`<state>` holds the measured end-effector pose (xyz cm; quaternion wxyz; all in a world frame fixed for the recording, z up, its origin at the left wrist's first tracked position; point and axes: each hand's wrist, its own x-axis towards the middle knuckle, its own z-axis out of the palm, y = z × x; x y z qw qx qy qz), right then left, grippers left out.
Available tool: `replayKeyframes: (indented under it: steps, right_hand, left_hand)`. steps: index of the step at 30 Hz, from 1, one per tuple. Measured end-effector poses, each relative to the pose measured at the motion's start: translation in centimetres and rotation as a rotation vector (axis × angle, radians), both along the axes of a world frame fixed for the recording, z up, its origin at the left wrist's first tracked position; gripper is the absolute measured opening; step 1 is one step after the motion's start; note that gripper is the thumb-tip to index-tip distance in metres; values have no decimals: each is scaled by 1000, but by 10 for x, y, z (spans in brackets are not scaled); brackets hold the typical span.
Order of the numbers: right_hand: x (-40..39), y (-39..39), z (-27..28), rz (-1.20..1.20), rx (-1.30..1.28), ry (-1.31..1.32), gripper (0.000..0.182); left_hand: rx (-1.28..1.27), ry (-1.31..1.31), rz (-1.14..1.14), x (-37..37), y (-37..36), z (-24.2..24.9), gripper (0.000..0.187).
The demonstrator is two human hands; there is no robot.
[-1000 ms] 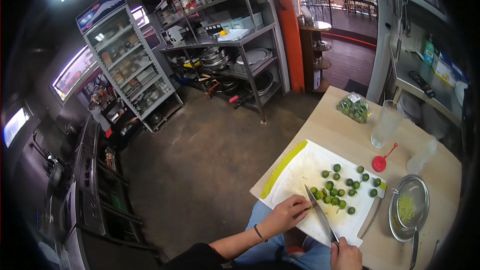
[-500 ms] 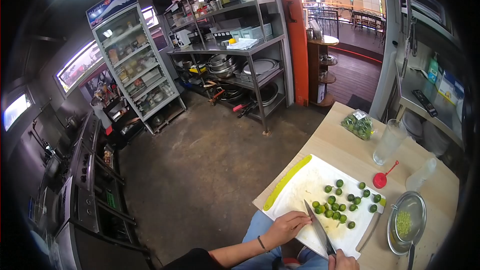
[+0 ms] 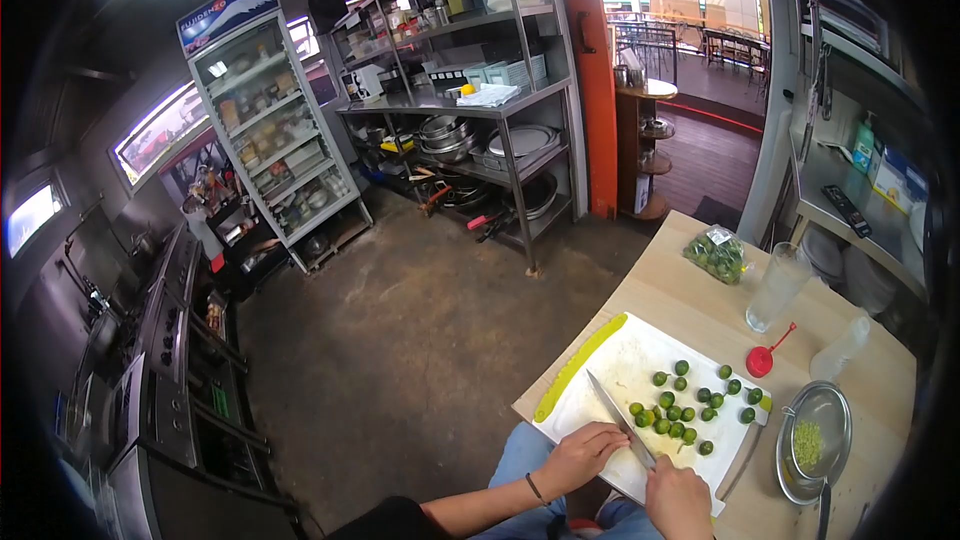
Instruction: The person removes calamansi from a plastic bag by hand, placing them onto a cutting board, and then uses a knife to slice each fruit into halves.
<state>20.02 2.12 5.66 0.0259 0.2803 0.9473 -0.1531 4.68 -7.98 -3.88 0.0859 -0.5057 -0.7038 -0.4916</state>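
My right hand is wrapped round the handle of a kitchen knife, whose blade points away to the upper left across a white cutting board with lime-green edges. Close against the blade is my left hand, its fingers pressed together at the board; what they pinch, if anything, is hidden. Several small green limes lie whole on the board, right of the blade. Some wet smears mark the board's surface.
A bag of green limes, a tall clear glass, a red squeeze-bottle cap, a clear bottle and a strainer holding pale seeds share the wooden table. Steel shelves stand beyond the floor.
The knife has moved forward and to the left, the right hand following it up onto the board. My left hand stays by the blade, nearly in place.
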Motion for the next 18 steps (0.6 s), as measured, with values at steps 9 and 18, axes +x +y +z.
replayKeyframes:
  steps: [9,18]
  right_hand:
    - [25,-3,-30,35,-106,43,27]
    - [45,27,6,-54,-176,29,22]
  left_hand:
    - [-21,32,-41,-2,-1,1,8]
    - [-89,-89,-24,-5,4,20,8]
